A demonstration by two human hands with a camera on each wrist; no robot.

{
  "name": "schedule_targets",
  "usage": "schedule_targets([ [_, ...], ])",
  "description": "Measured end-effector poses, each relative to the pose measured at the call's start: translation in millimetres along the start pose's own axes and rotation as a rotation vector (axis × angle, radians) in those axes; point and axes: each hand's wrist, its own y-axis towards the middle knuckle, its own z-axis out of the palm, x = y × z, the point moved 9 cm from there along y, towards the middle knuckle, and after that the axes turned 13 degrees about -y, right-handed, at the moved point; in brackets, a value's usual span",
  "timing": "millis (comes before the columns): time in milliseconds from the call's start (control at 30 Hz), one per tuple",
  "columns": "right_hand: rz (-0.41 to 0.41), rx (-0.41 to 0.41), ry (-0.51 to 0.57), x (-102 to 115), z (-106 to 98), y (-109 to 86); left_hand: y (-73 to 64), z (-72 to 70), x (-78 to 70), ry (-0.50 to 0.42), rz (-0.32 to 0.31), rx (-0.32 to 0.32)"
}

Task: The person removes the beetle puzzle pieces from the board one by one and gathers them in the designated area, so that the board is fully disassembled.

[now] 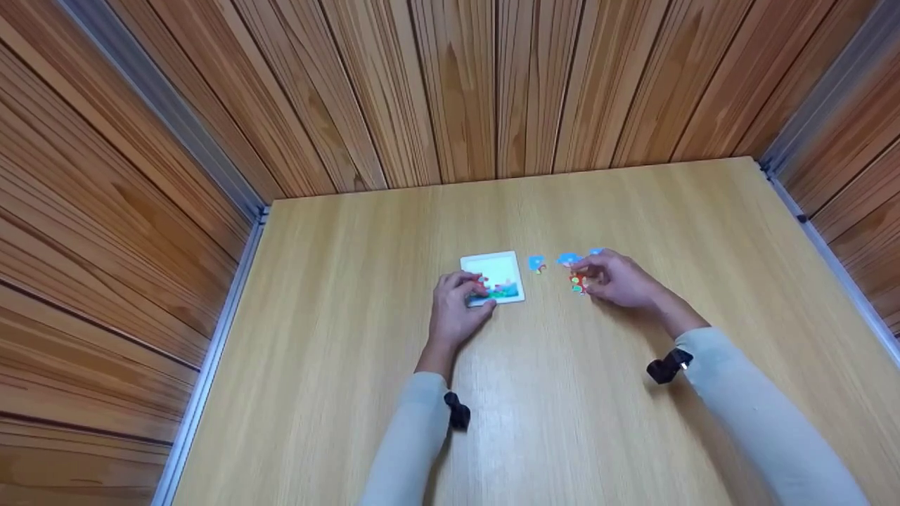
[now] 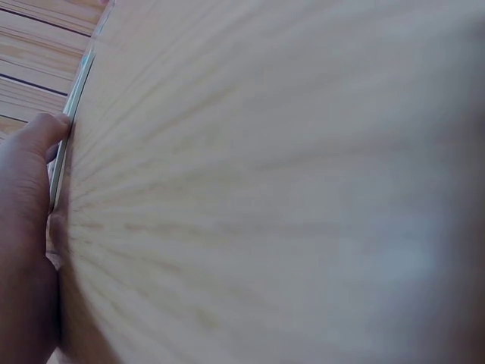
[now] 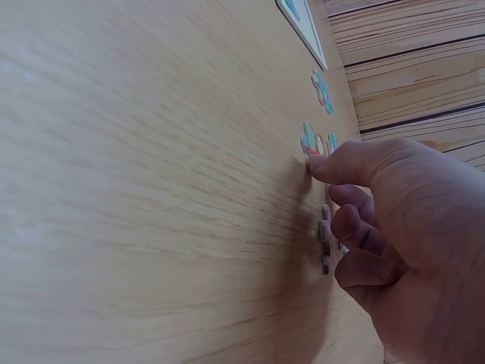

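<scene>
A small white-framed puzzle tray [image 1: 496, 257] lies flat, with colourful pieces fitted along its lower part and a pale bare area above. My left hand [image 1: 455, 310] grips its lower left corner, thumb at the near edge and fingers over the left side. The left wrist view shows the thumb against the thin tray edge [image 2: 75, 97]. To the tray's right, my right hand [image 1: 620, 281] pinches a red, yellow and green jigsaw piece [image 1: 577, 282] at the table surface. In the right wrist view, the thumb touches this piece [image 3: 310, 138]; the index fingertip is hidden.
Loose blue puzzle pieces lie between tray and right hand: one [image 1: 536, 262] beside the tray, another [image 1: 568, 259] farther right, and one [image 1: 596, 251] behind the fingers. Another piece [image 3: 326, 244] lies under the right hand's curled fingers. Wood-plank walls [image 1: 464, 91] bound the table [image 1: 337, 295].
</scene>
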Motion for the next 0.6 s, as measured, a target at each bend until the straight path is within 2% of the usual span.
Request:
schedule_targets([
  [233,0.044,0.032,0.017,7,-3,3.3,-0.1,-1.2,0.2,0.015,0.011,-0.003],
  [433,0.004,0.015,0.020,22,-2,9.3,-0.8,-2.5,-2.1,0.022,0.048,-0.023],
  [600,0.001,0.020,0.023,30,4,14.4,-0.3,-3.4,-1.9,0.023,0.040,-0.031],
])
